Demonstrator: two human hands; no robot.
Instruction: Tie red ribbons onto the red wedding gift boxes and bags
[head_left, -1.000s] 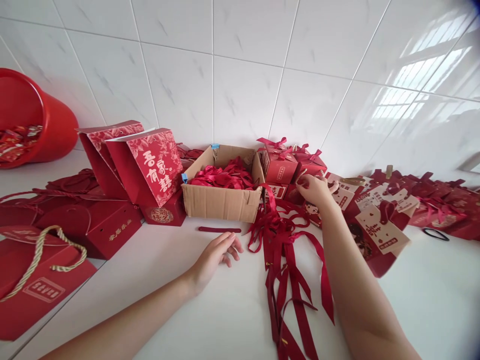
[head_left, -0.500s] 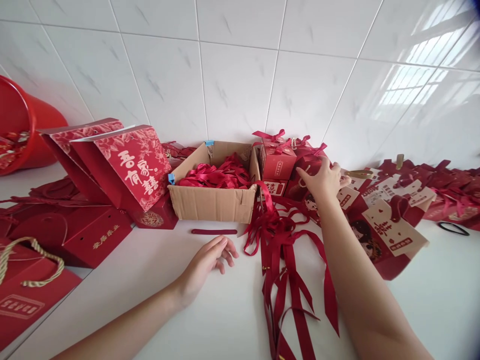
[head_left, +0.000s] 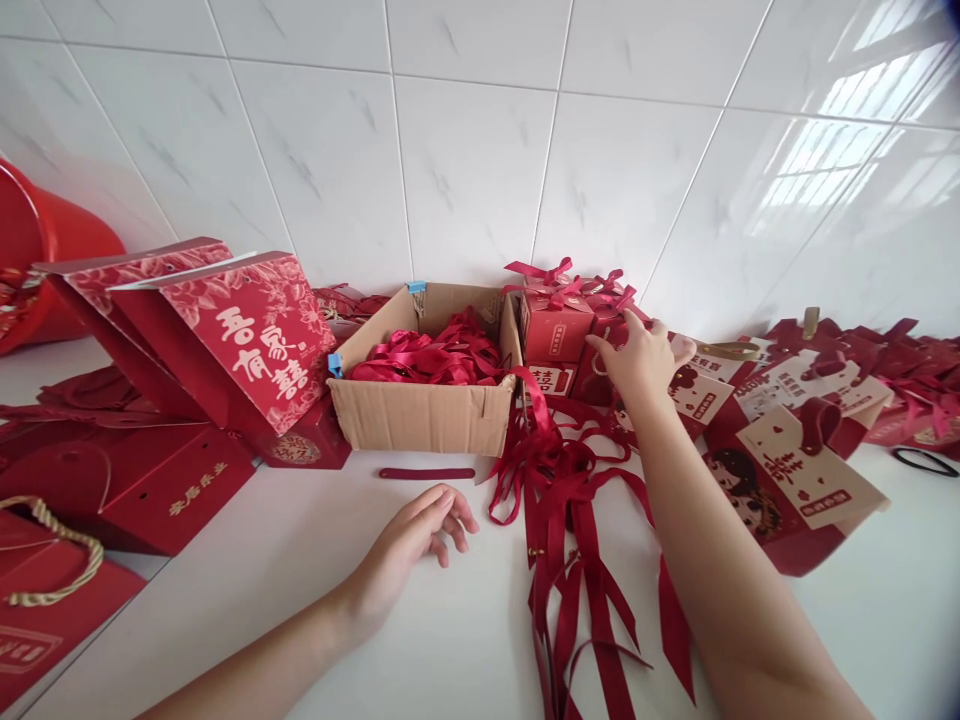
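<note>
My left hand [head_left: 416,540] hovers over the white tabletop, palm turned inward, its fingers loosely curved and holding nothing. Just beyond it lies a narrow dark red strap [head_left: 427,473] with a small stud at its end. Reaching to the back right, my right hand [head_left: 643,365] has its thumb and fingers spread against a dark red gift box [head_left: 611,332]; its far fingertips are partly hidden. Left of that hand stand stacked red boxes with ribbon bows [head_left: 555,325]. Below it trails a tangle of red ribbons [head_left: 559,480].
A cardboard box [head_left: 424,415] of red ribbon stands by the tiled wall. Large red gift bags [head_left: 255,340], a rope-handled box [head_left: 52,590] and a red bucket [head_left: 71,240] are left. Several cream-and-red handled boxes [head_left: 802,480] and a black loop [head_left: 924,462] lie right.
The view has shifted slightly. My right hand stays at the dark red box with its fingers slightly repositioned. My left hand keeps nearly the same pose over the table.
</note>
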